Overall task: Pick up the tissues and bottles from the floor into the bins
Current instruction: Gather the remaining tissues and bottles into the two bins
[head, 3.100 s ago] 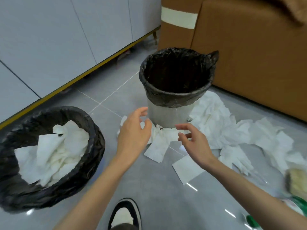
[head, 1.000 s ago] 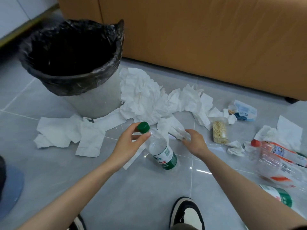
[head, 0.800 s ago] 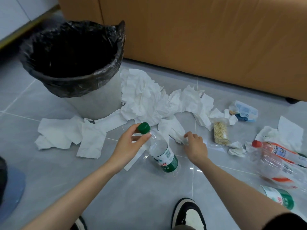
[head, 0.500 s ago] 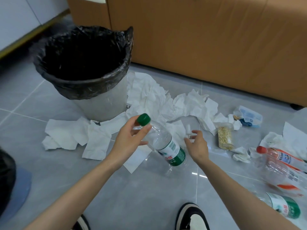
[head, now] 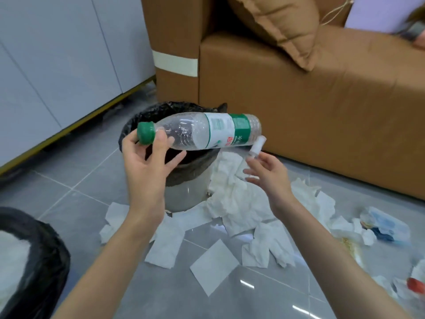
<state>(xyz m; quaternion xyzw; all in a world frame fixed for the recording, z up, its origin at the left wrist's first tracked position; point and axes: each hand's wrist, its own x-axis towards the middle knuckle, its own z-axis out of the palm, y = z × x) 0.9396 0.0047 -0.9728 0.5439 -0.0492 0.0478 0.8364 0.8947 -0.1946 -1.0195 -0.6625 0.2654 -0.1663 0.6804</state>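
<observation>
We see the left forearm (head: 119, 249) and right forearm (head: 322, 245) bare, from the wrists to the near edge of view. The left hand (head: 147, 164) and right hand (head: 272, 174) are bare too, with slender fingers (head: 254, 162).

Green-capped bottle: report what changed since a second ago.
The left hand, holding the green-capped bottle by its neck, lifted it off the floor to hang level over the black-lined bin. The right hand picked a small clear bottle up from the tissues. The tissues remain scattered round the bin.
</observation>
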